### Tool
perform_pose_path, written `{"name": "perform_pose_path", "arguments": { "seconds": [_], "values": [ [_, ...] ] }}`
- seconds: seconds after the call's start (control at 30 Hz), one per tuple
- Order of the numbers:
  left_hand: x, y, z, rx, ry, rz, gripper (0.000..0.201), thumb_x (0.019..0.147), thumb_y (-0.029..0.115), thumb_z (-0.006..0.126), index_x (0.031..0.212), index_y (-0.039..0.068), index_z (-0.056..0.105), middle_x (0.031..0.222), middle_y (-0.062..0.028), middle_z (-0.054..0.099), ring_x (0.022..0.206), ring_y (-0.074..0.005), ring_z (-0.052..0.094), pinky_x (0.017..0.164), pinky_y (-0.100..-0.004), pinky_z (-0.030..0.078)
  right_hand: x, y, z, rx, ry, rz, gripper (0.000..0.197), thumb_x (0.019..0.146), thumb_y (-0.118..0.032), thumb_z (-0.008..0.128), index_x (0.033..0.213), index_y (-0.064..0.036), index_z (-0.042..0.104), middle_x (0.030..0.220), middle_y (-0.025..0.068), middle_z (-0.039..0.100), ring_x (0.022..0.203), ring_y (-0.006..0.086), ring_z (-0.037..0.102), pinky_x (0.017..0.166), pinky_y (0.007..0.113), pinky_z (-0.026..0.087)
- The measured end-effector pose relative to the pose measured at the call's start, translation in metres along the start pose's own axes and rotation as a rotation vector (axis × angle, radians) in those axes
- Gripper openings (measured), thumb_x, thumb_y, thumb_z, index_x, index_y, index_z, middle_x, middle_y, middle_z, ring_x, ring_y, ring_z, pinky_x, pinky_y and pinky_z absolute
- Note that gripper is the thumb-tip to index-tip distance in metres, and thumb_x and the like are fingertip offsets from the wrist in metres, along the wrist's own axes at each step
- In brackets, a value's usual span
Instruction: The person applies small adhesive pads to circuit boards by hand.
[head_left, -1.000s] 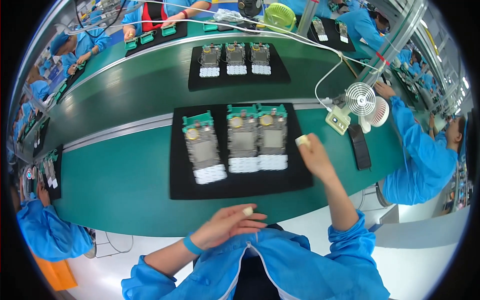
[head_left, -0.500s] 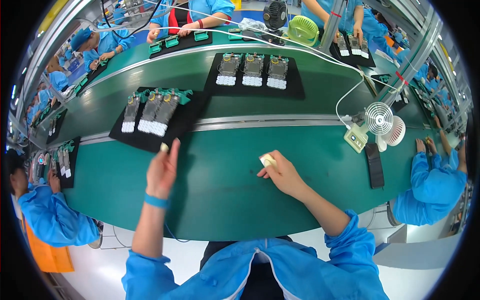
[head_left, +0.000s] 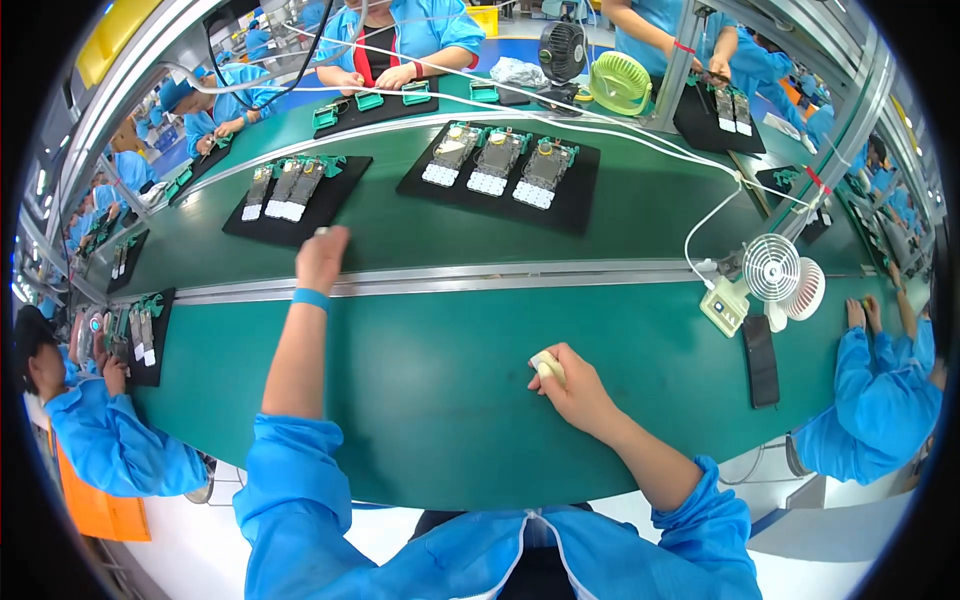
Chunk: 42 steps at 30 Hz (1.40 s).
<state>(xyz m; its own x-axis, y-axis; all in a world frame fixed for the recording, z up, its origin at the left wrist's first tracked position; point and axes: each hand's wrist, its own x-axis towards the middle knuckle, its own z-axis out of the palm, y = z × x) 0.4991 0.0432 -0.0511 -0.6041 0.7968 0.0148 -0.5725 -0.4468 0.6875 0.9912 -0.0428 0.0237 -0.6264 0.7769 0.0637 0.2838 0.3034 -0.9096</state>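
My left hand (head_left: 321,260), with a blue wrist band, reaches over the metal rail (head_left: 480,277) just beyond the near corner of a black mat (head_left: 318,222). A pale finger cover shows at one fingertip; the other fingers are foreshortened and partly hidden. On that mat lie several grey electronic modules (head_left: 287,184) with white ends and green parts. My right hand (head_left: 578,385) is closed above the green table (head_left: 440,400). Pale yellow covers show at its pinched tips, with something small and white I cannot make out.
Another black mat (head_left: 560,213) with three similar modules (head_left: 496,160) lies farther right on the far green surface. A white double fan (head_left: 772,267) and a black phone (head_left: 761,362) are at the right. White cables (head_left: 600,130) hang across. Co-workers in blue sit around.
The left mat has moved away from me, off the rail and onto the far surface, apart from the other mat, which has turned. My left hand has reached farther forward. My right hand stays closed.
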Motion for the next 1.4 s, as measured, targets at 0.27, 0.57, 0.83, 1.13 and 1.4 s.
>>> {"name": "perform_pose_path", "arguments": {
  "seconds": [0.27, 0.57, 0.83, 1.13, 1.4],
  "values": [
    [0.007, -0.058, 0.142, 0.763, 0.132, -0.019, 0.037, 0.086, 0.019, 0.059, 0.112, -0.006, 0.051, 0.1, -0.0136, 0.055, 0.086, -0.0229, 0.056, 0.079, -0.0351, 0.052, -0.003, -0.003, -0.018, 0.039, -0.008, 0.051, 0.012, 0.09, -0.006, 0.047, 0.101, 0.0005, 0.048, 0.093, 0.0107, 0.058, 0.081, 0.0145, 0.062, 0.069, 0.026, 0.051],
    [0.01, -0.064, 0.183, 0.899, 0.137, -0.276, 0.027, 0.081, 0.012, 0.064, 0.102, -0.003, 0.055, 0.097, -0.011, 0.056, 0.091, -0.0236, 0.057, 0.071, -0.0311, 0.054, 0.0, -0.008, -0.017, 0.077, 0.009, 0.075, 0.013, 0.09, -0.007, 0.048, 0.1, -0.0003, 0.048, 0.089, 0.01, 0.058, 0.078, 0.0158, 0.063, 0.067, 0.028, 0.05],
    [-0.128, -0.05, 0.177, 0.441, -0.167, -0.361, 0.062, 0.085, -0.007, 0.051, 0.139, -0.004, 0.021, 0.123, -0.0208, 0.048, 0.109, -0.0295, 0.053, 0.092, -0.0437, 0.049, 0.011, 0.005, -0.042, -0.062, 0.44, -0.092, 0.013, 0.088, -0.007, 0.048, 0.099, -0.0007, 0.048, 0.084, 0.0081, 0.058, 0.074, 0.0153, 0.058, 0.067, 0.028, 0.047],
    [-0.313, 0.01, 0.106, 0.618, -0.163, -0.446, 0.062, 0.086, -0.005, 0.051, 0.141, 0.005, 0.024, 0.116, -0.018, 0.056, 0.102, -0.0268, 0.059, 0.083, -0.0401, 0.054, 0.0, 0.051, -0.115, -0.49, 0.792, 0.059, 0.02, 0.083, -0.012, 0.051, 0.095, 0.0034, 0.047, 0.099, 0.0225, 0.05, 0.091, 0.0404, 0.052, 0.078, 0.044, 0.043],
    [-0.383, 0.012, 0.107, 1.01, -0.346, -0.315, 0.054, 0.085, 0.0, 0.059, 0.135, 0.003, 0.038, 0.079, -0.0062, 0.058, 0.068, -0.0121, 0.058, 0.056, -0.0248, 0.051, -0.076, 0.053, -0.122, -0.67, 1.01, -0.061, 0.018, 0.084, -0.008, 0.051, 0.098, 0.0037, 0.048, 0.083, 0.0218, 0.057, 0.075, 0.0379, 0.058, 0.066, 0.044, 0.045]
  ]
}}
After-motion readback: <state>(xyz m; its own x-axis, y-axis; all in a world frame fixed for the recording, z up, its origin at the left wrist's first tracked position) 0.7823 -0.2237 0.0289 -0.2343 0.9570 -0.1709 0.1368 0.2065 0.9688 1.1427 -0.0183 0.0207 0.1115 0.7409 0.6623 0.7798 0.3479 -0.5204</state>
